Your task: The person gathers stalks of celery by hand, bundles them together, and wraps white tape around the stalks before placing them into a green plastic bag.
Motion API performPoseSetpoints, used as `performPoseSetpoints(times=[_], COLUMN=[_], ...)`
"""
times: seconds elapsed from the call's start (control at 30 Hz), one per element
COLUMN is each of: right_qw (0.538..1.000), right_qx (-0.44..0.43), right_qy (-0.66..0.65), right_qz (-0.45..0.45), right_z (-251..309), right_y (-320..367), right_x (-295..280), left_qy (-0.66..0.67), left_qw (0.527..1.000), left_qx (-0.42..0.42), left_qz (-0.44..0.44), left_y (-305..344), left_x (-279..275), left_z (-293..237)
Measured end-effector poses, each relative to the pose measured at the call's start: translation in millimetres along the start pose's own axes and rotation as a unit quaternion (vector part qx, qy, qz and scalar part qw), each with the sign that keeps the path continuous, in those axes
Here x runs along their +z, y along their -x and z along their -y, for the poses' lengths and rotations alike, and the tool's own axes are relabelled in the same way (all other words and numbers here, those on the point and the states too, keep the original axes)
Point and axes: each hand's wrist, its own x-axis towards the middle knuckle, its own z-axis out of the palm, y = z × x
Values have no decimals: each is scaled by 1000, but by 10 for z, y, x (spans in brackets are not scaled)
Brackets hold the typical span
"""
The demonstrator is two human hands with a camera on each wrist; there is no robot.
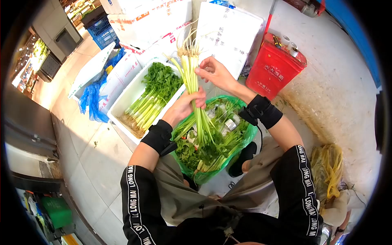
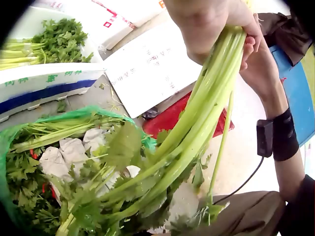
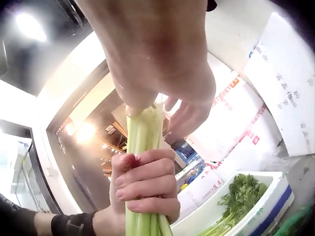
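A bunch of slender celery [image 1: 190,77] stands root end up, its leafy tops hanging down over a green bag. Around the middle of the stalks grips my left hand [image 1: 185,104], its fingers wrapped in the right wrist view. My right hand [image 1: 216,75] is at the upper stalks just below the stringy roots [image 1: 188,50], thumb and bent fingertips pinching at their side. The green plastic bag [image 1: 249,136] below holds loose celery leaves, stalks and whitish scraps [image 2: 61,158]. More celery [image 1: 157,87] lies in a white foam box [image 1: 118,108] on the left.
White cartons [image 1: 141,28] and a foam lid [image 1: 228,30] stand behind. A red fire-extinguisher box [image 1: 273,67] with tape rolls sits at the right, near a yellow plastic bag [image 1: 328,167]. Blue plastic [image 1: 90,102] hangs over a box at left. My knees flank the green bag.
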Motion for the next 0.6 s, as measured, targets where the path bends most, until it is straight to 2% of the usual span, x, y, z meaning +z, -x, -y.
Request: performPoseSetpoints(times=[0.1, 0.17, 0.3, 0.4, 0.47, 0.5, 0.57, 0.6], right_qw=[999, 999, 1000, 999, 980, 980, 945, 946], right_qx=[-1, 17, 13, -32, -61, -62, -105, -104], right_qy=[12, -29, -24, -16, 168, 167, 286, 286], right_qz=[-34, 0, 12, -23, -90, -89, -115, -115], right_z=[-26, -3, -79, -66, 11, 41, 97, 92], right_y=[32, 49, 31, 40, 98, 114, 141, 136], right_x=[-7, -4, -38, 28, 104, 118, 149, 147], left_qy=[-4, -13, -36, -53, -56, -48, -40, -33], left_qw=[1000, 1000, 999, 996, 994, 996, 998, 998], left_qx=[-6, -12, -14, -13, -15, -12, -11, -7], left_qz=[14, 18, -28, -71, -93, -74, -54, -45], left_y=[-23, -3, -19, 2, -3, -33, -54, -55], left_x=[-18, 11, 58, 154, 131, 87, 29, 27], left_z=[36, 24, 58, 23, 34, 55, 83, 87])
